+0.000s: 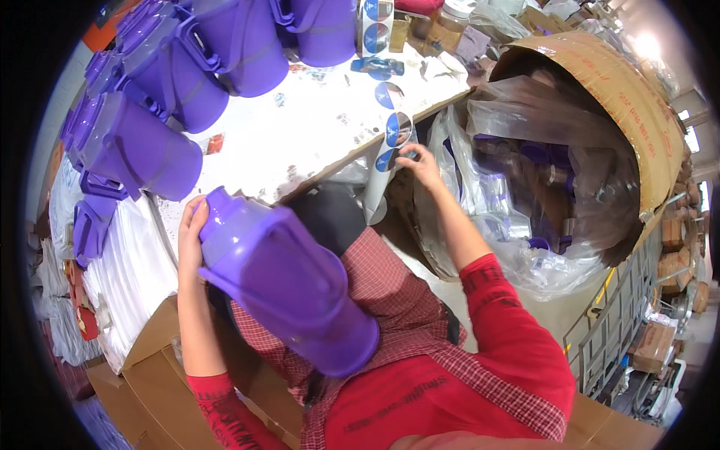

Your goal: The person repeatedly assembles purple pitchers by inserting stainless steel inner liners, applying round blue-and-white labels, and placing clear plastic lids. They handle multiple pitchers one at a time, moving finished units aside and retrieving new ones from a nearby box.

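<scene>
A purple plastic jug point(281, 281) with a looped handle lies tilted across my lap, its narrow neck pointing away from me. My left hand point(193, 229) wraps round that neck. To the right, a strip of round blue-and-white stickers point(390, 94) hangs over the table's front edge, its lower end curling down beside my knee. The fingers of my right hand point(421, 165) are pinched at the strip's edge, next to one of the lower stickers.
Several more purple jugs point(244, 49) stand along the back and left of the white table point(300, 124). A large cardboard box point(600, 97), lined with clear plastic and holding purple and silvery parts, stands to the right. White sheeting point(127, 262) and brown cardboard point(161, 379) are at my left.
</scene>
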Demonstrator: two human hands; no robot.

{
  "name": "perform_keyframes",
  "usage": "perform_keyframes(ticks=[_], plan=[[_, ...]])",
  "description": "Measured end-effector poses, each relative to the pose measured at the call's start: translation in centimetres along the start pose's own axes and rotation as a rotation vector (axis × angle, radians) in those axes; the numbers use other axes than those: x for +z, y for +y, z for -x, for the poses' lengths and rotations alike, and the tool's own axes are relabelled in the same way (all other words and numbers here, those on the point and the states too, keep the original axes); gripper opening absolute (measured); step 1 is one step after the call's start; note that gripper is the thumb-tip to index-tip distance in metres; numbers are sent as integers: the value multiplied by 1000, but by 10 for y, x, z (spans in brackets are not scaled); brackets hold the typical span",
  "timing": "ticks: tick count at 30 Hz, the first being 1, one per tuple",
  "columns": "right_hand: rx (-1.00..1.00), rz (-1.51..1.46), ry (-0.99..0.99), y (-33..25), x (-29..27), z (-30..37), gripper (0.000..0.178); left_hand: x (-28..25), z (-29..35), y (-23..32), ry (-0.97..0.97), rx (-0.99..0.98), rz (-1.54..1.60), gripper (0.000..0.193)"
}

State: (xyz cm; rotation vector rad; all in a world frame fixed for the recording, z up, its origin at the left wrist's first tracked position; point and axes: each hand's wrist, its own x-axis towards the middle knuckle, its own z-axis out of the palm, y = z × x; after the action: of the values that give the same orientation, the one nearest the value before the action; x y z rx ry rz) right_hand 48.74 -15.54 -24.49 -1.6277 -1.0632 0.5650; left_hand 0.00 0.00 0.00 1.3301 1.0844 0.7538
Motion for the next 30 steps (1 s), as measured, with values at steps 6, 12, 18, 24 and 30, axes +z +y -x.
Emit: perform_keyframes(ticks=[6,12,18,24,30], plan=[[29,-448,133,-85,13,27,26,0,-4,13,241,-190,-214,42],[-183,-272,230,-104,5,25,11,6,-23,19,247,-139,-801,72],[-268,268,293,-111,2,88,6,-8,0,29,335,-64,-1089,79],[-232,-387,107,-254,16,231,15,34,162,0,179,599,-307,41],[253,-853,-225,-334,73,253,44,82,263,-23,-223,280,-83,70]])
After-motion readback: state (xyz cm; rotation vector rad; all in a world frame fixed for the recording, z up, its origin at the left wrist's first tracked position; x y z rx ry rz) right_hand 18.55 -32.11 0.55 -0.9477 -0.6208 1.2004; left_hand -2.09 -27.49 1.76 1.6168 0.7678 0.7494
